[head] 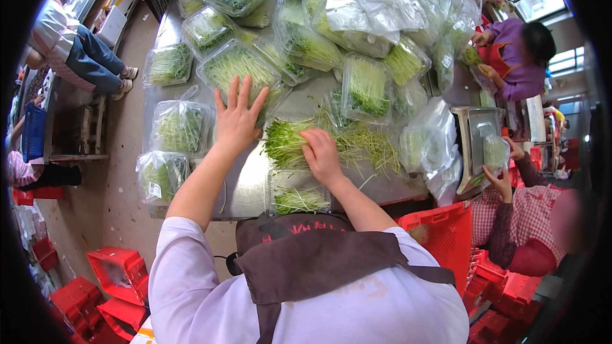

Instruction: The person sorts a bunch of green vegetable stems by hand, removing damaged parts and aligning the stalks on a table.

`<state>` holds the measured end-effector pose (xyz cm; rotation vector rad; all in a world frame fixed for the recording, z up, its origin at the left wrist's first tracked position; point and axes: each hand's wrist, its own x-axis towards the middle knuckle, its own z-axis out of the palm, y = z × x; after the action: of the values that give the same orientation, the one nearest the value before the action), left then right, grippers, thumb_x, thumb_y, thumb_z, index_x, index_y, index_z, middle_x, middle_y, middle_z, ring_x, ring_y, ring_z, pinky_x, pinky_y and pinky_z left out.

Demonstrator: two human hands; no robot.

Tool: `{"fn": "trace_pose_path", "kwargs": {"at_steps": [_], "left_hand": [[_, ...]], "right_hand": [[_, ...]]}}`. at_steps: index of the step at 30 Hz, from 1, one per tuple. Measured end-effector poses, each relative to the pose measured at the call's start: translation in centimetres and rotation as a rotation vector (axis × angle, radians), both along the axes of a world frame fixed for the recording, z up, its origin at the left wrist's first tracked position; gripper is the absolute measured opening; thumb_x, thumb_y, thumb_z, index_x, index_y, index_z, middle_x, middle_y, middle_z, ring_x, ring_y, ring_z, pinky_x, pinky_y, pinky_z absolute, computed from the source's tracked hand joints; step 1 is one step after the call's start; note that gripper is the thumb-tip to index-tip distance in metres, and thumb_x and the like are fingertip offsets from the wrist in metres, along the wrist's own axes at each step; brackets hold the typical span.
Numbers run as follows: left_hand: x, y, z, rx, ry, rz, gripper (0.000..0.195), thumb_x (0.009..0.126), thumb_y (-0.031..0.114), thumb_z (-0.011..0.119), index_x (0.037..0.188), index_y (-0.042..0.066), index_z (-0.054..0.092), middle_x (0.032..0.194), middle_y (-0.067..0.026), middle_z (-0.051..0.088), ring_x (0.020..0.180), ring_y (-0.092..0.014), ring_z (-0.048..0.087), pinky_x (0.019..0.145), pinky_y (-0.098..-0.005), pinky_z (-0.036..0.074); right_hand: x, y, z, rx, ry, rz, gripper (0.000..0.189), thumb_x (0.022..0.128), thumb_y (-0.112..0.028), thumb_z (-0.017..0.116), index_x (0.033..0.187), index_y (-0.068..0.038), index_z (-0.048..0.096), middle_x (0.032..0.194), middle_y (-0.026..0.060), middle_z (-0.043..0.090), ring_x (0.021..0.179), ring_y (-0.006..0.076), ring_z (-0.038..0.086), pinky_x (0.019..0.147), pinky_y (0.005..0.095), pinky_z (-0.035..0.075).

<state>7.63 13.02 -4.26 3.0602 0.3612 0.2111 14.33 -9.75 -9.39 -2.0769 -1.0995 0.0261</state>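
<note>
My left hand (240,117) has its fingers spread over the near edge of a clear plastic clamshell box of sprouts (239,69). My right hand (322,155) rests with bent fingers on a heap of loose green sprouts (286,143); whether it grips any cannot be told. These sprouts lie over a clear tray directly before me. Nearer my apron, an open clear tray holds a smaller bunch of sprouts (301,199). More loose sprouts (366,148) are strewn on the metal table (248,181) to the right of my right hand.
Packed sprout boxes (167,64) crowd the table's far and left sides, beside thin plastic bags (373,5). At right, a co-worker's hands (502,177) hold a pack on a scale (464,153). Another person in purple (519,62) handles greens. A red crate (444,234) stands near my right elbow.
</note>
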Motion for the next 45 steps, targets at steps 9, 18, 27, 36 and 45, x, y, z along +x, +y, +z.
{"fn": "trace_pose_path", "kwargs": {"at_steps": [9, 18, 27, 36, 45], "left_hand": [[1.6, 3.7, 1.0, -0.036, 0.143, -0.118, 0.103, 0.054, 0.017, 0.078, 0.142, 0.03, 0.026, 0.151, -0.0087, 0.016, 0.14, -0.031, 0.011, 0.109, -0.0582, 0.016], [2.6, 7.7, 1.6, 0.039, 0.238, -0.121, 0.116, 0.052, 0.02, 0.085, 0.145, 0.032, 0.017, 0.153, -0.0051, 0.011, 0.141, -0.027, 0.009, 0.11, -0.0556, 0.019], [-0.5, 4.7, 1.2, -0.056, -0.125, -0.056, 0.073, 0.066, 0.025, 0.077, 0.13, 0.022, 0.042, 0.141, -0.0139, 0.029, 0.129, -0.032, 0.029, 0.1, -0.0531, 0.031], [-9.9, -7.4, -5.3, -0.796, 0.213, 0.229, 0.033, 0.075, 0.033, 0.066, 0.074, 0.002, 0.056, 0.066, -0.0148, 0.061, 0.064, -0.035, 0.059, 0.06, -0.0439, 0.047], [-13.3, -8.0, -6.8, -0.978, -0.117, 0.431, 0.013, 0.076, 0.011, 0.059, 0.074, 0.0, 0.053, 0.058, -0.0155, 0.055, 0.053, -0.03, 0.056, 0.054, -0.0368, 0.045]], "right_hand": [[0.0, 0.4, 0.2, -0.047, -0.013, -0.004, 0.03, 0.086, -0.019, 0.053, 0.113, -0.006, 0.055, 0.111, 0.0113, 0.056, 0.11, 0.0303, 0.048, 0.096, 0.0412, 0.033], [-0.2, 0.1, 0.1, -0.05, -0.046, 0.016, 0.031, 0.087, -0.019, 0.052, 0.115, -0.006, 0.054, 0.113, 0.0113, 0.055, 0.111, 0.0303, 0.047, 0.097, 0.0415, 0.033], [-0.3, 0.1, -0.3, -0.034, -0.089, -0.003, 0.03, 0.087, -0.02, 0.052, 0.113, -0.005, 0.055, 0.111, 0.0117, 0.056, 0.11, 0.0305, 0.048, 0.096, 0.0419, 0.034], [-0.5, 0.2, -0.6, -0.03, -0.113, -0.027, 0.029, 0.086, -0.02, 0.053, 0.112, -0.007, 0.055, 0.11, 0.0114, 0.056, 0.109, 0.0308, 0.048, 0.095, 0.042, 0.034], [-2.2, 2.9, -0.7, -0.024, -0.098, 0.074, 0.029, 0.085, -0.02, 0.054, 0.111, -0.007, 0.056, 0.111, 0.0105, 0.056, 0.107, 0.0291, 0.049, 0.095, 0.0416, 0.034]]}}
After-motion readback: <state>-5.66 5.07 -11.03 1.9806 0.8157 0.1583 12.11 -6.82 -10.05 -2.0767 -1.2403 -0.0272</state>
